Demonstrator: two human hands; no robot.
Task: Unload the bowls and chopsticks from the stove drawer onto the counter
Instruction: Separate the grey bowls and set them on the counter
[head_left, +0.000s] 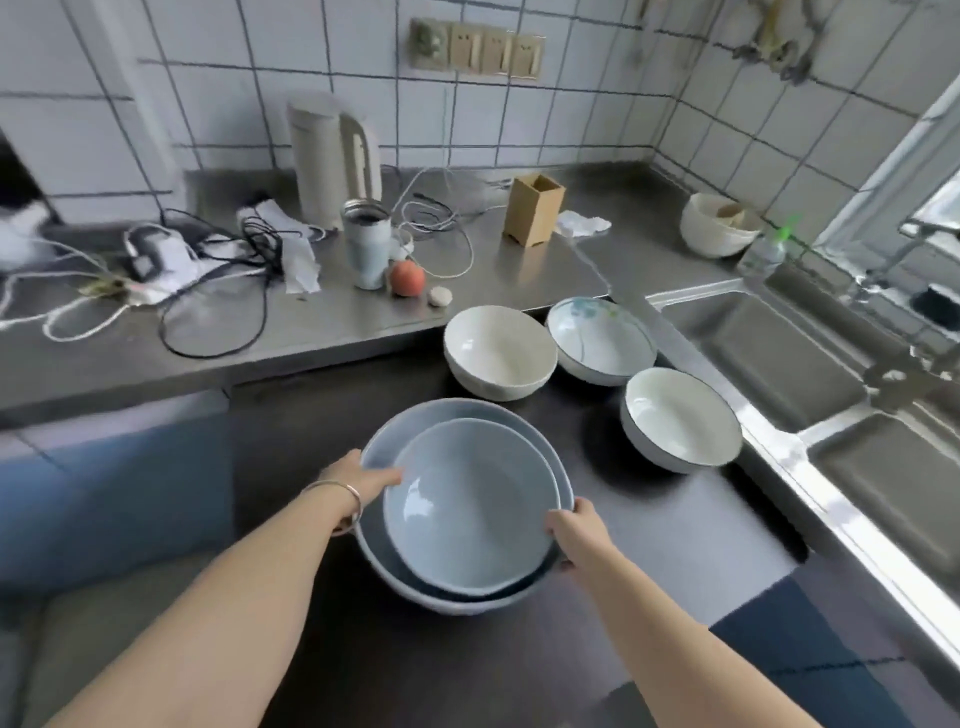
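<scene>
Both hands hold two nested blue bowls (467, 506) by the rim above the dark surface (701, 509): the left hand (363, 480) grips the left edge, the right hand (574, 530) the right. Three white bowls (498, 351) sit just beyond, beside the sink (769, 353).

Three bowls (597, 364) stand behind the nested bowls (467, 506), left of the sink (769, 353).

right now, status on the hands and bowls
Left hand and right hand grip stacked blue bowls. Three white bowls ahead on dark counter. Path clear.
</scene>
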